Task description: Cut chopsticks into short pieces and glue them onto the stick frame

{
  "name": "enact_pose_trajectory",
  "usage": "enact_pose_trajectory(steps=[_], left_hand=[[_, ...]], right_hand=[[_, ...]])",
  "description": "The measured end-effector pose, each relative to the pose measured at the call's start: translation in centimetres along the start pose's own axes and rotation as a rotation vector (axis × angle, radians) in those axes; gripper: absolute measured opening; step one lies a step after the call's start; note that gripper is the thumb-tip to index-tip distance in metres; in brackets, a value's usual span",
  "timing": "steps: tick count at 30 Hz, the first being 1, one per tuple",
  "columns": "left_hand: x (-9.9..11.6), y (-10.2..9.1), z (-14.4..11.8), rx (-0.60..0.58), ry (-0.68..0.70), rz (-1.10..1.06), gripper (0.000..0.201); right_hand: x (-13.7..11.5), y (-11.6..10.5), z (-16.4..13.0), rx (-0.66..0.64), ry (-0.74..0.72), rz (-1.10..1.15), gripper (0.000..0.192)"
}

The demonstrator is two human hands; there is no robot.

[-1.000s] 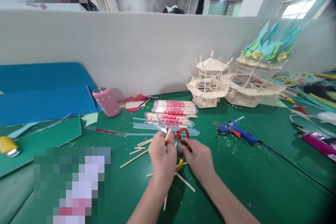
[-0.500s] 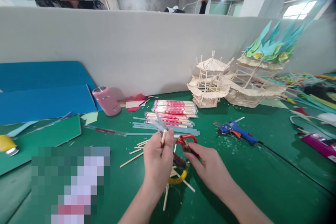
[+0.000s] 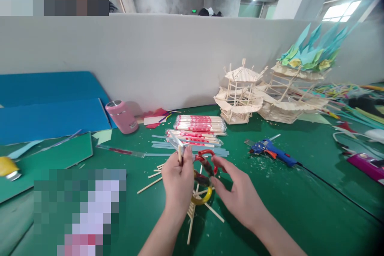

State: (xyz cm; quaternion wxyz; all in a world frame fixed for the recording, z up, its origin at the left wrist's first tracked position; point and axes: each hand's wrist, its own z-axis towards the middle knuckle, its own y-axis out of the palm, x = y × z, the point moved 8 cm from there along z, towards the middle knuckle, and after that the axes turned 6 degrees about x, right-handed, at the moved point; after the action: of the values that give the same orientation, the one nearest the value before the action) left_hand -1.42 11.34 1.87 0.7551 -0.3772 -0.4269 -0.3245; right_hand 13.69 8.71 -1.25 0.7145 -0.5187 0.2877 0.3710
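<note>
My left hand is closed around a short wooden stick, which stands up between thumb and fingers. Scissors are also held against this hand. Their blades point away past the thumb, and the red and yellow handle loops stick out on the right. By the red loop, my right hand has thumb and forefinger spread apart, fingertips at or touching the handles. Beneath, a small frame of wooden sticks lies on the green table, partly hidden by the left hand and scissors. Loose sticks lie to the left.
Packs of wooden sticks and pale blue strips lie ahead. Right of them are a blue glue gun with its cord and stick-built pavilion models. A pink tumbler stands left, near blue boards. A white partition rises behind.
The scissors and my left hand have shifted slightly left, with the stick now more upright. My right thumb and forefinger have spread from their grip on the handle. A raised hand beyond the partition is gone.
</note>
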Motion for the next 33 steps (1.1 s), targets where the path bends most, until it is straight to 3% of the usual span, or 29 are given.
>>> enact_pose_trajectory(steps=[5,10,14,21,33], left_hand=[[0.3,0.9,-0.4,-0.053,-0.045,-0.053,0.041],[1.3,2.2,-0.5,-0.193,-0.075,-0.113,0.037],[1.5,2.0,-0.4,-0.383,-0.068,-0.148,0.021],[-0.3,1.2,-0.7,-0.589,-0.114,-0.116,0.032],[0.4,2.2,-1.2,-0.624,-0.067,-0.215,0.028]], right_hand=[[-0.7,1.6,-0.1,-0.016,0.013,0.088,0.058],[0.5,2.8,0.7,0.085,0.109,0.126,0.039],[1.4,1.3,0.9,0.066,0.136,0.142,0.035],[2.8,-1.4,0.1,-0.084,0.174,0.102,0.03],[5.7,-3.2,-3.4,-0.178,0.31,-0.039,0.048]])
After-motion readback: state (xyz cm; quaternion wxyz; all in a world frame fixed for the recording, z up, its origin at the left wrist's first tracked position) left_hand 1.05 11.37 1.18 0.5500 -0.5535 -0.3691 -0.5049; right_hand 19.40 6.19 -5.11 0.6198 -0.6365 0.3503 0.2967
